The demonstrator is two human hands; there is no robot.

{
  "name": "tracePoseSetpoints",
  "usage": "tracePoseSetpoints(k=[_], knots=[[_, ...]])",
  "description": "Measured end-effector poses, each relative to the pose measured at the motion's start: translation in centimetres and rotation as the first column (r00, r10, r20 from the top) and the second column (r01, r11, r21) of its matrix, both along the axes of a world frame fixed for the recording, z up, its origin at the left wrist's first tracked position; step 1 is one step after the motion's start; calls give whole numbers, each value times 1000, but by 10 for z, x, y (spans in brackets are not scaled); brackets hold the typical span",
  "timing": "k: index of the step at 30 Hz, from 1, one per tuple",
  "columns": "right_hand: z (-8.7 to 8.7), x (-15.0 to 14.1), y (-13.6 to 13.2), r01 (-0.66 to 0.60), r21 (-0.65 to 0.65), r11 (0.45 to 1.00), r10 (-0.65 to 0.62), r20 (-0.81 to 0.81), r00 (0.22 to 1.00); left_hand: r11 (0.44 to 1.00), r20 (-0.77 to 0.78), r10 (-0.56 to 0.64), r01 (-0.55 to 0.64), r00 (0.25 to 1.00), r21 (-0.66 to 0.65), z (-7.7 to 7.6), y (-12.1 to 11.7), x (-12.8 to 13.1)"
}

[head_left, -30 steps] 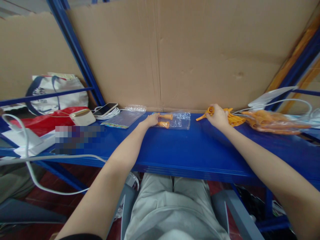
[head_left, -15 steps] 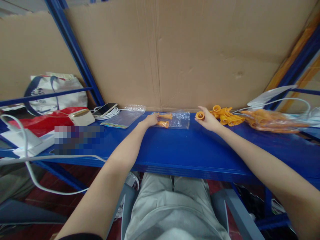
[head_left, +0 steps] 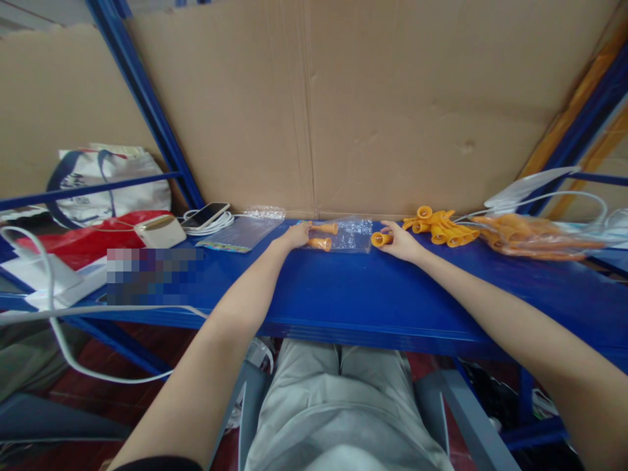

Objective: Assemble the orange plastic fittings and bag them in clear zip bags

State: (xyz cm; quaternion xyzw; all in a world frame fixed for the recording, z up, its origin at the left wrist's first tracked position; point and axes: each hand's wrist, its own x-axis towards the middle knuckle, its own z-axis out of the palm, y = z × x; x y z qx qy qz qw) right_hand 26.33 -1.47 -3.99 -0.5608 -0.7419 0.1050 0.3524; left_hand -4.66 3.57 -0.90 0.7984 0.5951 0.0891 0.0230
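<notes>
My left hand (head_left: 297, 235) is closed around the narrow ends of two orange, trumpet-shaped plastic pieces. The upper piece (head_left: 326, 228) and the lower piece (head_left: 320, 244) point their flared ends to the right, over a clear plastic bag (head_left: 354, 237) on the blue table. At the bag's right edge, my right hand (head_left: 403, 242) grips another orange trumpet-shaped piece (head_left: 379, 239), its hollow flared end facing me. Beyond that hand lies a loose pile of similar orange pieces (head_left: 444, 230). My fingers hide the narrow ends of the held pieces.
Further right lies a plastic bag of orange pieces (head_left: 532, 237). To the left are a flat clear packet (head_left: 243, 232), a phone (head_left: 206, 214) on a coiled white cable, a white box (head_left: 161, 232) and a power strip (head_left: 63, 288). Cardboard (head_left: 373, 111) stands behind the blue table (head_left: 343, 294).
My right hand has moved left with its orange trumpet-shaped piece, away from the pile and up to the edge of the clear bag. My left hand has stayed in place.
</notes>
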Motion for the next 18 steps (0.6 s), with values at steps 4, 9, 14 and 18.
tracePoseSetpoints(k=[4, 9, 14, 18], knots=[[2, 6, 3, -5, 23, 1000, 6, -33, 999, 1000, -23, -1, 1, 1000, 1, 2, -3, 2], [5, 7, 2, 35, 70, 997, -39, 60, 997, 999, -13, 5, -5, 1000, 41, 0, 0, 1], [14, 7, -2, 35, 182, 983, -87, 287, 954, 998, -41, 5, -2, 999, 55, -2, 2, 0], [21, 19, -6, 53, 245, 968, -168, 475, 864, 999, -61, 2, 0, 998, 32, 0, 0, 1]])
